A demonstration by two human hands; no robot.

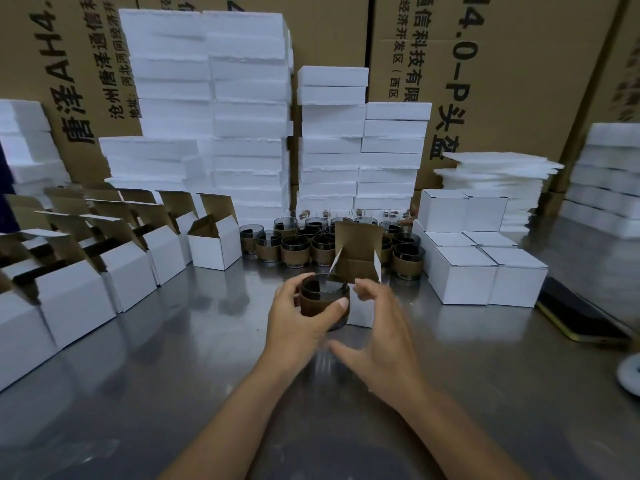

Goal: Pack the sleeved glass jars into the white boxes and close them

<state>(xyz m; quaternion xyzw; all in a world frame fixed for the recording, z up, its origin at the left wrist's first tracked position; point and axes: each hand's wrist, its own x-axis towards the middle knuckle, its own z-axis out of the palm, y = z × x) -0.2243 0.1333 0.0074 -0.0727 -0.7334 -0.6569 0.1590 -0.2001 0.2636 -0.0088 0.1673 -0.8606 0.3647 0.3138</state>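
My left hand [298, 320] grips a glass jar [323, 299] wrapped in a brown sleeve, just above the steel table at centre. Right behind the jar stands an open white box [358, 271] with its brown-lined lid up. My right hand [375, 327] hovers with spread fingers beside the box's front, its fingertips near the box edge, holding nothing. Several more sleeved jars [294, 251] stand in a cluster behind the box.
Several open white boxes [128, 271] line the left side. Closed white boxes [485, 271] are stacked at right. A phone [581, 317] lies near the right edge. Tall piles of white foam blocks [249, 116] and cardboard cartons [502, 64] fill the back.
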